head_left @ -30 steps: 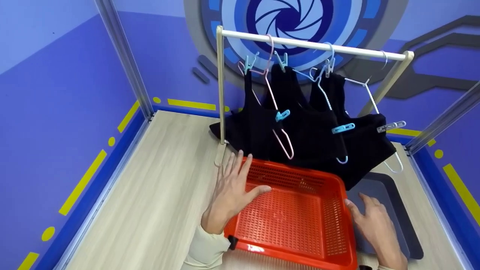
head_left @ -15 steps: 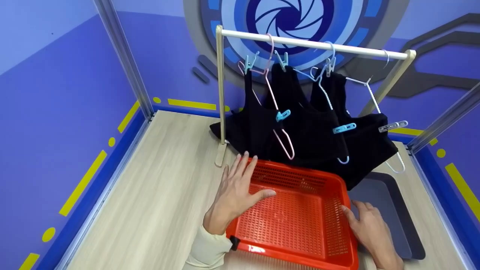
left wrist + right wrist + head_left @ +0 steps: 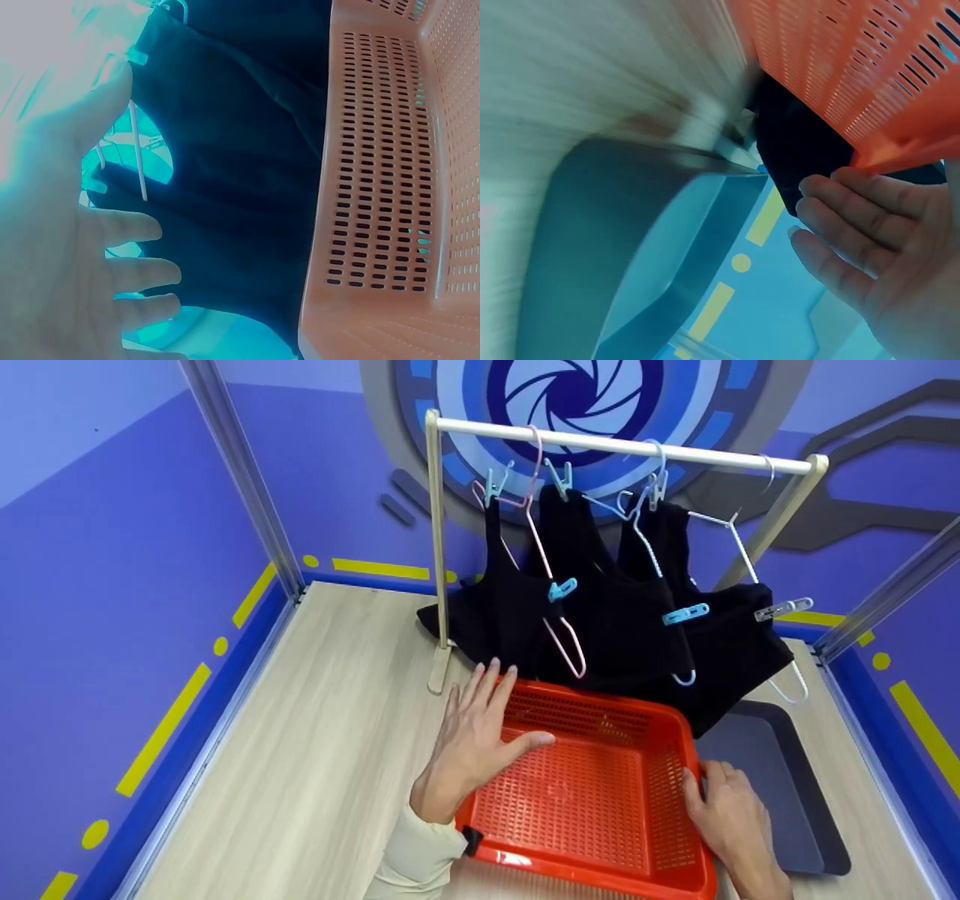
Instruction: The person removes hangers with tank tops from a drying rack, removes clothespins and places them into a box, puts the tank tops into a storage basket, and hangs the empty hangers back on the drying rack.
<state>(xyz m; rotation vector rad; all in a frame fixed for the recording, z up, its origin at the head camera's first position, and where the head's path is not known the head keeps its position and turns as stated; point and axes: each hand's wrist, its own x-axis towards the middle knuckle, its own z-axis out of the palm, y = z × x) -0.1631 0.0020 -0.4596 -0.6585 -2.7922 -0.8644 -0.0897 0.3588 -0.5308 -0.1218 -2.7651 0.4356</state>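
A red perforated plastic basket point(image 3: 570, 787) sits on the wooden tabletop, its inner floor in sight. My left hand point(image 3: 472, 739) is over the basket's left side, fingers spread and straight, thumb pointing across the inside. In the left wrist view, a stretch of black cloth point(image 3: 225, 165) lies between those fingers and the basket wall. My right hand point(image 3: 731, 814) is at the right rim, thumb on the inner side and fingers outside. In the right wrist view, its fingers point(image 3: 855, 217) reach out fairly straight just below the rim; the thumb is hidden there.
Behind the basket stands a wooden rack point(image 3: 630, 448). Black sleeveless tops point(image 3: 600, 615) hang there on a pink hanger point(image 3: 534, 529), a blue hanger point(image 3: 646, 544) and a white hanger point(image 3: 742, 551), held by several clothespins point(image 3: 686, 614). A dark grey tray point(image 3: 795, 787) lies right of the basket.
My right hand has moved left from over the tray to the basket's right rim. My left hand has shifted slightly right; the basket has barely moved.
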